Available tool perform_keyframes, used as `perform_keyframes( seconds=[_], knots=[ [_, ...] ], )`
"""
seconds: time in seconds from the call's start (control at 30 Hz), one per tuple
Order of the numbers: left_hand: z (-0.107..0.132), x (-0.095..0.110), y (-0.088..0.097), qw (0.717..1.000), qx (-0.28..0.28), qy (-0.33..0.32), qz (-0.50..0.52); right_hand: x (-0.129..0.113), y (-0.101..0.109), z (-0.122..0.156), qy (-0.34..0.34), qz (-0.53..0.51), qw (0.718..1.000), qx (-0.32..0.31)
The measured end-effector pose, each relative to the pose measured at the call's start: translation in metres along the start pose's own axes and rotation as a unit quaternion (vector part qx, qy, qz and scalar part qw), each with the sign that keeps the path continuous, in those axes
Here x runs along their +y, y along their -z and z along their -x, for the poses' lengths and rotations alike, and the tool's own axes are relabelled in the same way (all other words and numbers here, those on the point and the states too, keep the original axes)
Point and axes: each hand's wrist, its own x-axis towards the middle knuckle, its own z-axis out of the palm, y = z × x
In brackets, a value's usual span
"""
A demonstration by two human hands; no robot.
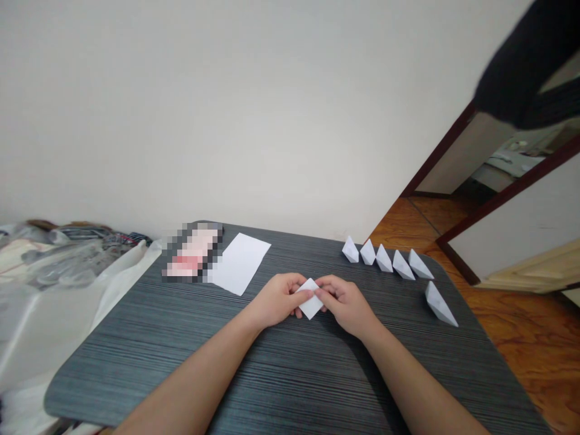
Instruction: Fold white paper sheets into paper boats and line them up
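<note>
A small folded piece of white paper (311,300) sits between my two hands, just above the dark striped table (281,374). My left hand (277,300) pinches its left side with thumb and fingers closed on it. Its right side is gripped by my right hand (345,304), fingers curled and pressed on the fold. Both forearms reach in from the bottom edge.
Several folded white paper boats (384,258) stand in a row at the table's far right, one more (439,304) nearer the right edge. A flat white sheet (240,263) and a blurred-out object (193,252) lie at the back. Clutter and plastic (67,260) lie left; wooden floor (521,326) right.
</note>
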Motion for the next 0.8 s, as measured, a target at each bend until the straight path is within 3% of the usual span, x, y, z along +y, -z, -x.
perform_keyframes(
  seconds=[0.2, 0.4, 0.8],
  knots=[
    [0.0, 0.001, 0.001, 0.999, 0.006, -0.003, 0.031, 0.001, 0.003, 0.003, 0.036, -0.024, 0.999, 0.012],
    [-0.004, -0.007, 0.003, 0.997, 0.026, -0.014, 0.066, -0.003, 0.009, 0.003, 0.162, 0.0, 0.986, -0.03],
    [-0.001, -0.003, 0.004, 0.999, 0.012, 0.0, 0.04, -0.002, 0.011, 0.0, 0.195, 0.093, 0.976, -0.009]
  ],
)
